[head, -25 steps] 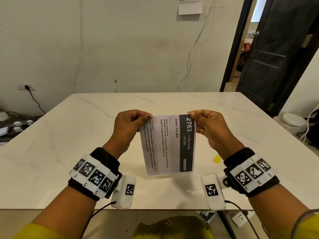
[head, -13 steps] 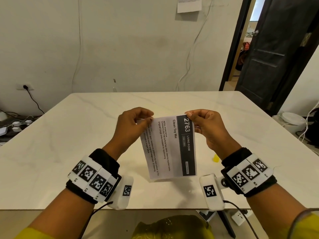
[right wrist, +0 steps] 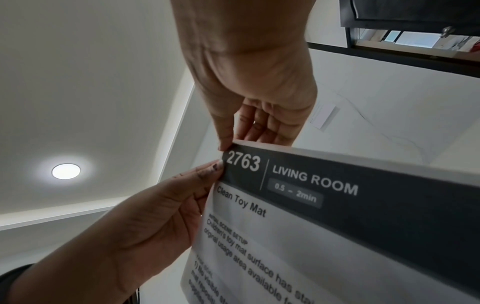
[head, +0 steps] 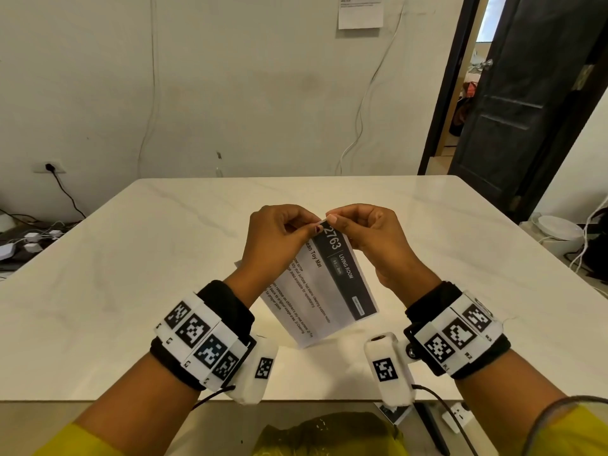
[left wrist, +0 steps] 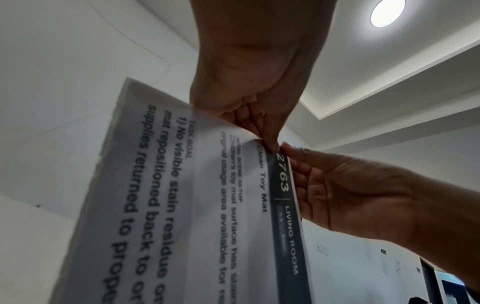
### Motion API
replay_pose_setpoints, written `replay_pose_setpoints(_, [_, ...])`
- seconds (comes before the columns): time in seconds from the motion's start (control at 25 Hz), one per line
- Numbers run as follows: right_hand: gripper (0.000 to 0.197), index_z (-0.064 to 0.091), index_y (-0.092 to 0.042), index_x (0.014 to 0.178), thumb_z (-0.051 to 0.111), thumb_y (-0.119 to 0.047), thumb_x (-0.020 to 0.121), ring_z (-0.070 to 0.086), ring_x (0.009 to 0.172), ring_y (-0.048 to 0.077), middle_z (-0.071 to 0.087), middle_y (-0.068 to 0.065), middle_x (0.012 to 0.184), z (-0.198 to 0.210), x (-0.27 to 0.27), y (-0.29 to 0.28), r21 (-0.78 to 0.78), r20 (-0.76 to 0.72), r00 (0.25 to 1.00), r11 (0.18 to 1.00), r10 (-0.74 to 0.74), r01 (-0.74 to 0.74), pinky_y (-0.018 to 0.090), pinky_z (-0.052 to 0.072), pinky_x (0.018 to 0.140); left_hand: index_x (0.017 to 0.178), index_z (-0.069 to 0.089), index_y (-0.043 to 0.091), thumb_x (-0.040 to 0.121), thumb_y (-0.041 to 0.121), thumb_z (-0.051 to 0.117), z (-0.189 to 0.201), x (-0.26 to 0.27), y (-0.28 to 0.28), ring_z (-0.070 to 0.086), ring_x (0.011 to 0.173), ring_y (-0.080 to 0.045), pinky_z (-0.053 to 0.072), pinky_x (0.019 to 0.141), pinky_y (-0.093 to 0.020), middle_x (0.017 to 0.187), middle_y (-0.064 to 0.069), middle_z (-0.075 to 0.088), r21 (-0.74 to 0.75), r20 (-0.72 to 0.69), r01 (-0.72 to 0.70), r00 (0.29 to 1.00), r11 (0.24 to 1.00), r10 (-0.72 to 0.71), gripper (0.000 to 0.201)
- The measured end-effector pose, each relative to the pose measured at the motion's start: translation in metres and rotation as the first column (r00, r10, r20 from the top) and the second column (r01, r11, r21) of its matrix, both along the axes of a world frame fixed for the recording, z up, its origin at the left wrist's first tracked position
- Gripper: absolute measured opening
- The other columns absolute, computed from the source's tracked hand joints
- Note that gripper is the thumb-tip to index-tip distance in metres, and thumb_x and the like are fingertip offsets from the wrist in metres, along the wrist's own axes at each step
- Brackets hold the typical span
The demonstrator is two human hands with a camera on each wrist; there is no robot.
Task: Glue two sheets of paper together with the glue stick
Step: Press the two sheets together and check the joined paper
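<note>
Both hands pinch one top corner of the printed paper [head: 324, 284], held up above the table [head: 131, 258]: left hand [head: 279, 238], right hand [head: 375, 238]. Looks like you're peeling two sheets apart, edge blurry. Next: separate, lay flat, find glue stick, not visible

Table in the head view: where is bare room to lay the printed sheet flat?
The table shows bare top left of the left hand, right of the right hand and behind both toward the wall. The sheet, hands and wrist cameras crowd the near middle.
</note>
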State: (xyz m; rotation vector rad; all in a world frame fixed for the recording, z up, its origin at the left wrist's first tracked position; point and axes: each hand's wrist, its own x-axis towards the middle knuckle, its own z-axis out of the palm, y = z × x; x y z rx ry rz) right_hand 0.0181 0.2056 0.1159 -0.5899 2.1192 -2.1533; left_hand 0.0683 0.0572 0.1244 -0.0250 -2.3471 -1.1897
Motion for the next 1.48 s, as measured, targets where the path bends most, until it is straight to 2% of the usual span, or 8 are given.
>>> replay_pose_setpoints(0.28, [0.009, 0.067, -0.013, 0.079, 0.066, -0.022, 0.079, 0.071, 0.069, 0.019, 0.073, 0.008, 0.077, -0.001, 0.0, -0.004, -0.002, 0.003, 1.0, 1.0, -0.01, 0.01, 0.02, 0.054, 0.06, 0.091, 0.071, 0.017, 0.085, 0.024, 0.063, -0.001, 0.002, -0.002, 0.065, 0.063, -0.006, 0.051, 0.057, -0.01, 0.084, -0.002, 0.072, 0.027, 0.038, -0.003, 0.999, 1.0, 0.002, 0.012])
replay_pose_setpoints(0.44, [0.013, 0.068, -0.011, 0.08, 0.068, -0.024, 0.078, 0.071, 0.07, 0.023, 0.073, 0.011, 0.078, -0.003, 0.0, -0.005, -0.013, 0.001, 1.0, 1.0, -0.018, 0.018, 0.023, 0.053, 0.06, 0.088, 0.07, 0.021, 0.086, 0.025, 0.063, -0.003, 0.003, -0.002, 0.065, 0.062, -0.003, 0.05, 0.055, -0.008, 0.081, 0.002, 0.071, 0.032, 0.035, -0.01, 0.999, 0.999, 0.008, 0.009])
replay_pose_setpoints(0.56, [0.01, 0.067, -0.013, 0.079, 0.066, -0.023, 0.08, 0.071, 0.067, 0.019, 0.072, 0.008, 0.076, -0.004, 0.0, -0.005, 0.002, -0.001, 1.0, 1.0, -0.004, 0.004, 0.02, 0.052, 0.058, 0.09, 0.071, 0.018, 0.086, 0.024, 0.063, -0.005, 0.002, -0.002, 0.065, 0.063, -0.005, 0.05, 0.056, -0.01, 0.084, -0.002, 0.073, 0.037, 0.041, -0.009, 0.999, 0.999, 0.007, 0.011])
replay_pose_setpoints(0.92, [0.008, 0.065, -0.016, 0.08, 0.065, -0.024, 0.082, 0.069, 0.07, 0.02, 0.073, 0.008, 0.079, -0.008, 0.0, -0.006, 0.018, 0.034, 0.999, 0.999, 0.037, -0.038, 0.021, 0.053, 0.059, 0.086, 0.068, 0.021, 0.086, 0.021, 0.062, -0.009, 0.005, -0.009, 0.064, 0.056, -0.001, 0.048, 0.053, -0.004, 0.075, 0.007, 0.067, 0.118, 0.007, -0.045, 0.999, 0.992, 0.045, 0.006])
replay_pose_setpoints(1.04, [0.007, 0.064, -0.019, 0.075, 0.065, -0.022, 0.081, 0.069, 0.069, 0.018, 0.073, 0.006, 0.079, -0.012, -0.001, -0.009, 0.065, 0.003, 1.0, 0.998, 0.021, -0.021, 0.021, 0.053, 0.062, 0.087, 0.065, 0.024, 0.087, 0.022, 0.06, -0.014, 0.008, -0.015, 0.064, 0.059, 0.008, 0.048, 0.053, -0.005, 0.077, 0.01, 0.067, 0.159, 0.027, -0.037, 0.999, 0.987, 0.033, 0.005])
replay_pose_setpoints(1.2, [0.009, 0.067, -0.016, 0.081, 0.065, -0.024, 0.081, 0.069, 0.068, 0.017, 0.072, 0.005, 0.078, -0.015, 0.001, -0.022, 0.153, -0.116, 0.993, 0.988, 0.019, -0.001, 0.025, 0.057, 0.065, 0.095, 0.066, 0.026, 0.087, 0.029, 0.059, -0.016, 0.013, -0.017, 0.066, 0.066, -0.005, 0.051, 0.057, -0.007, 0.082, 0.011, 0.068, 0.184, 0.012, -0.016, 1.0, 0.983, 0.015, 0.01])
replay_pose_setpoints(1.28, [0.013, 0.068, -0.013, 0.084, 0.065, -0.026, 0.082, 0.069, 0.068, 0.016, 0.072, 0.005, 0.079, -0.014, 0.004, -0.029, 0.194, -0.174, 0.984, 0.981, 0.049, -0.014, 0.024, 0.057, 0.065, 0.089, 0.068, 0.024, 0.085, 0.028, 0.063, -0.016, 0.014, -0.021, 0.066, 0.064, -0.005, 0.051, 0.057, -0.008, 0.079, 0.008, 0.069, 0.21, -0.023, -0.038, 0.999, 0.977, 0.044, 0.008])
replay_pose_setpoints(1.48, [0.013, 0.069, -0.014, 0.085, 0.068, -0.026, 0.079, 0.07, 0.071, 0.019, 0.073, 0.007, 0.082, -0.014, 0.006, -0.041, 0.181, -0.106, 0.989, 0.98, 0.101, -0.081, 0.027, 0.058, 0.067, 0.088, 0.069, 0.017, 0.085, 0.023, 0.063, -0.02, 0.013, -0.035, 0.068, 0.069, -0.014, 0.054, 0.058, -0.014, 0.082, -0.002, 0.071, 0.267, -0.046, -0.101, 0.992, 0.958, 0.118, 0.009])
